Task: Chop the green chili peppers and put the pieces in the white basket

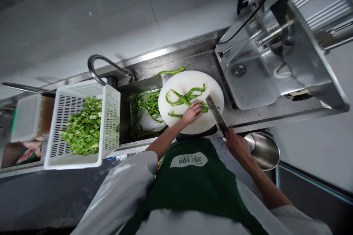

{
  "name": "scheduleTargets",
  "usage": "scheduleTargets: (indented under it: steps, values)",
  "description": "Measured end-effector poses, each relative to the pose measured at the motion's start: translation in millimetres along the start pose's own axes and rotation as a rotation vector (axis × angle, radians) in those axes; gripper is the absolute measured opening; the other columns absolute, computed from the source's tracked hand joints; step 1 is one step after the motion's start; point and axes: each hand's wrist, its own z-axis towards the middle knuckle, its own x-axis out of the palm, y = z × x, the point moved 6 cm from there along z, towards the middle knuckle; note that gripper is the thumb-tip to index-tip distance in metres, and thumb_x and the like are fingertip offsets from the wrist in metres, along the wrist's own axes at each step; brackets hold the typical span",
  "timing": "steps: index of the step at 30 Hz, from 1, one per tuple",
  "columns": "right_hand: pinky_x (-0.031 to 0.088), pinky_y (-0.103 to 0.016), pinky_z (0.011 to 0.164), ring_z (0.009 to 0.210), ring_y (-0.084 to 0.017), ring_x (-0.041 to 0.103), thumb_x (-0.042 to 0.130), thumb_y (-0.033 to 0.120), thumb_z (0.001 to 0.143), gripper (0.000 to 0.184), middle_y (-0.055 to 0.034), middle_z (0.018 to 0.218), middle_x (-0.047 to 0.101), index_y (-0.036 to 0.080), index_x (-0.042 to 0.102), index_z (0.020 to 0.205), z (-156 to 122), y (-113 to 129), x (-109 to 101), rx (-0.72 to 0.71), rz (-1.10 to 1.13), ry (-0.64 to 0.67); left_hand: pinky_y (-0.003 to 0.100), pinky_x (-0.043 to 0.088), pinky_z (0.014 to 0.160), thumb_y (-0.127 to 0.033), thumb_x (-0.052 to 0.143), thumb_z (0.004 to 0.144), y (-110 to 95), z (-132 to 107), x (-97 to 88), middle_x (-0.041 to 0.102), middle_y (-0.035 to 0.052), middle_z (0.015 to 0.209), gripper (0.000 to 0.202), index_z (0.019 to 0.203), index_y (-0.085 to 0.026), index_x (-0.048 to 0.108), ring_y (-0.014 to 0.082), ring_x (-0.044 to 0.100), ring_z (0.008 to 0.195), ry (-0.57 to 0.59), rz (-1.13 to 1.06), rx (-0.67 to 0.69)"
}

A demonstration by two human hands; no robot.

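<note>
Long green chili peppers (184, 99) lie on a round white cutting board (190, 79) in front of me. My left hand (192, 113) is closed over a green pepper (204, 107) near the board's middle, its fingers curled on it. In my right hand (235, 142) is a cleaver (216, 113), gripped by its handle. Its blade reaches over the right part of the board, just right of the pepper under my left fingers. Whether the edge touches the board I cannot tell. Small dark bits lie beyond the blade.
Whole peppers (150, 104) fill part of the sink left of the board. A white basket (110, 117) of chopped green pieces (84, 126) stands further left under a curved faucet (96, 58). On the right are a metal slicing machine (253, 77) and a steel pot (266, 150).
</note>
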Motion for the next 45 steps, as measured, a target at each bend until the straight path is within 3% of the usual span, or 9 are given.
scheduleTargets:
  steps: [10, 16, 24, 34, 40, 45]
  values:
    - [0.041, -0.032, 0.069, 0.083, -0.028, 0.077, 0.028, 0.032, 0.113, 0.028, -0.0114, 0.087, 0.076, 0.018, 0.051, 0.119, 3.4, 4.4, -1.9, 0.050, 0.033, 0.008, 0.048, 0.045, 0.122, -0.012, 0.054, 0.099, -13.0, 11.6, 6.9, 0.063, 0.0097, 0.142, 0.030, 0.121, -0.023, 0.072, 0.0245, 0.053, 0.143, 0.077, -0.039, -0.036]
    - [0.035, -0.031, 0.064, 0.081, -0.026, 0.075, 0.028, 0.033, 0.113, 0.027, -0.0116, 0.087, 0.077, 0.018, 0.049, 0.120, -3.1, 5.8, 2.4, 0.019, 0.037, 0.001, 0.048, 0.050, 0.116, -0.018, 0.060, 0.098, -6.6, 7.5, 6.2, 0.064, 0.0135, 0.128, 0.027, 0.123, -0.020, 0.071, 0.0272, 0.057, 0.131, 0.024, -0.002, -0.078]
    - [0.032, -0.030, 0.063, 0.077, -0.025, 0.074, 0.030, 0.033, 0.113, 0.025, -0.0101, 0.086, 0.076, 0.018, 0.048, 0.121, -3.4, 6.9, 4.1, -0.022, 0.012, 0.033, 0.047, 0.053, 0.110, -0.018, 0.057, 0.097, -2.4, 12.2, 7.1, 0.065, 0.0124, 0.122, 0.023, 0.116, -0.018, 0.071, 0.0265, 0.059, 0.122, 0.014, -0.008, 0.025]
    - [0.040, -0.033, 0.070, 0.087, -0.030, 0.075, 0.030, 0.025, 0.111, 0.025, -0.0153, 0.088, 0.073, 0.012, 0.047, 0.124, 28.6, 21.7, -8.2, -0.105, 0.033, 0.037, 0.043, 0.052, 0.110, -0.017, 0.060, 0.096, -1.4, 11.9, 7.7, 0.066, 0.0124, 0.121, 0.022, 0.115, -0.017, 0.071, 0.0258, 0.060, 0.123, 0.021, -0.015, 0.010]
    - [0.040, -0.032, 0.070, 0.088, -0.028, 0.074, 0.031, 0.027, 0.110, 0.025, -0.0154, 0.093, 0.074, 0.013, 0.046, 0.123, 35.5, 22.2, -0.8, -0.104, 0.039, 0.093, 0.044, 0.052, 0.111, -0.015, 0.062, 0.095, 0.6, 9.5, 13.2, 0.067, 0.0112, 0.123, 0.022, 0.114, -0.018, 0.072, 0.0250, 0.061, 0.123, 0.031, -0.002, -0.027]
    - [0.040, -0.032, 0.072, 0.090, -0.028, 0.074, 0.032, 0.025, 0.110, 0.025, -0.0168, 0.094, 0.074, 0.011, 0.048, 0.123, 47.4, 30.2, -2.9, -0.079, 0.107, 0.054, 0.040, 0.053, 0.108, -0.013, 0.065, 0.093, -11.5, 8.8, 8.7, 0.067, 0.0123, 0.120, 0.018, 0.110, -0.015, 0.073, 0.0245, 0.062, 0.119, 0.051, 0.010, -0.046]
